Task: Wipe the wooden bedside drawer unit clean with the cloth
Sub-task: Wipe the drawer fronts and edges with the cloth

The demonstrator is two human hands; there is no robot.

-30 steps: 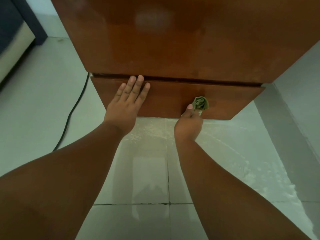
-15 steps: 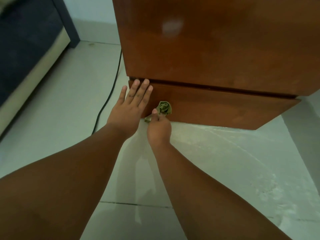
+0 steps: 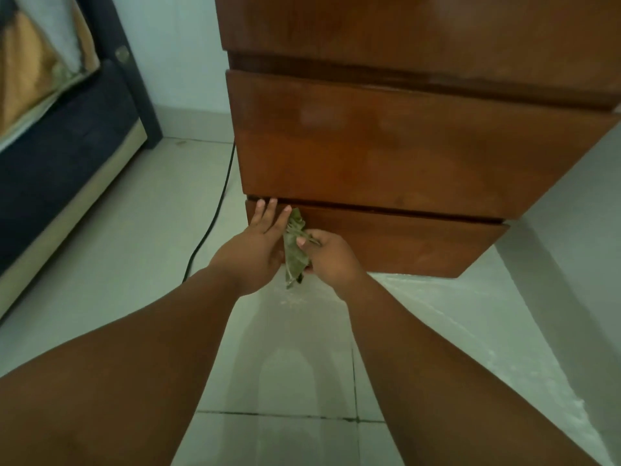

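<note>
At the bottom drawer (image 3: 386,240)'s left end, our right hand (image 3: 331,258) pinches the cloth (image 3: 295,250); left hand (image 3: 255,250) spread beside it. Regripping judged; wiping next.

Both hands (image 3: 289,253) together, forearms extended

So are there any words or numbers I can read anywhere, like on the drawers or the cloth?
None: no words, numbers, labels or signs show anywhere.
Drawers: plain brown wood, no writing.
Cloth: plain green, no tag to be seen.
Bed, cable and floor: no writing.
</note>
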